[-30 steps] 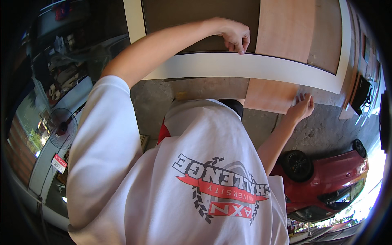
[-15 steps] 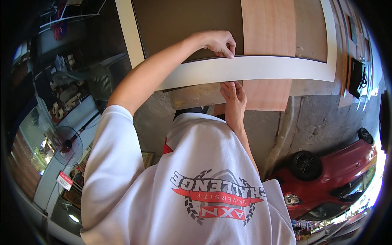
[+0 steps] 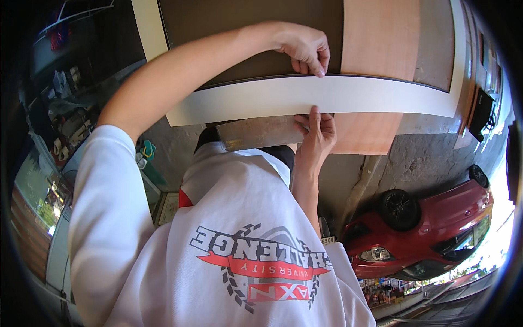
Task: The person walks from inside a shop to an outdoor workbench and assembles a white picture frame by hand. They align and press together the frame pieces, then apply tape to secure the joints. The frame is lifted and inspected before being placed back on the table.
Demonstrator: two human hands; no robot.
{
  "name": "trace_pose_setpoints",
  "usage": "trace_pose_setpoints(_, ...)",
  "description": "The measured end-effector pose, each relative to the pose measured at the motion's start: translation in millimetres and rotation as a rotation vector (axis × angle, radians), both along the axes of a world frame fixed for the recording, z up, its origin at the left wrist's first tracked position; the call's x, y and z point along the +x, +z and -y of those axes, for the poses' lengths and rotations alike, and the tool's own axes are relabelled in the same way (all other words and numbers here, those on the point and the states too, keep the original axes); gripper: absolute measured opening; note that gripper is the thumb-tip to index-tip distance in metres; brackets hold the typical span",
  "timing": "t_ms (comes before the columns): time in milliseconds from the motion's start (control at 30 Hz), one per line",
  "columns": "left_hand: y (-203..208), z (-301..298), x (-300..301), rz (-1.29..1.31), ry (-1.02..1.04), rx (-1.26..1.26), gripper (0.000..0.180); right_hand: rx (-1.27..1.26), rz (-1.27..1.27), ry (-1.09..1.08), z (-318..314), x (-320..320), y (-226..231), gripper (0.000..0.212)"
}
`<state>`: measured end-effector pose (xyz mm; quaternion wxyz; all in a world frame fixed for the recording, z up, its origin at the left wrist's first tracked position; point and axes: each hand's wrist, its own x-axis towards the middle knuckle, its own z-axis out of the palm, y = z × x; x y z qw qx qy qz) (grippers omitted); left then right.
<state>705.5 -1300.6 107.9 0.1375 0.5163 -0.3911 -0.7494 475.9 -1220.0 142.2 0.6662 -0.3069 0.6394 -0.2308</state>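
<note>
A wide, flat white frame with a dark inner edge lies across the view in front of me. My left hand reaches over it from the left, its thumb and fingertips pinched together at the inner edge of the near side. At the outer edge of that same side is my right hand, palm up. Its thumb tip overlaps the white border while its other fingers curl at the rim, partly hidden. A dark brown panel fills most of the frame's opening.
A light plywood strip runs beneath the frame, jutting toward me. A worn board sits under the near side. A red car stands at the right on the concrete floor. Green slippers lie at the left.
My view has shifted, so the car appears farther left and the slippers show. Both hands stay at the near side; my right thumb now overlaps the border.
</note>
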Motion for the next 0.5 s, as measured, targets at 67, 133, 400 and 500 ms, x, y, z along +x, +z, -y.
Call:
trace_pose_setpoints(67,3.1,-0.1,0.7,0.001,0.001,0.000,0.026,-0.004,0.000,-0.013,0.2,0.1,-0.7,0.022)
trace_pose_setpoints(133,5.7,0.1,0.7,0.019,0.001,-0.006,0.026,-0.004,-0.025,-0.018,0.0,0.7,-0.9,0.021)
trace_pose_setpoints(400,6.8,-0.6,-0.1,0.019,0.005,-0.013,0.025,0.000,-0.025,-0.040,0.1,2.0,-2.2,0.019)
trace_pose_setpoints(500,7.8,-1.0,-0.2,0.020,0.008,-0.010,0.025,-0.001,-0.025,-0.037,-0.4,0.7,-3.3,0.019)
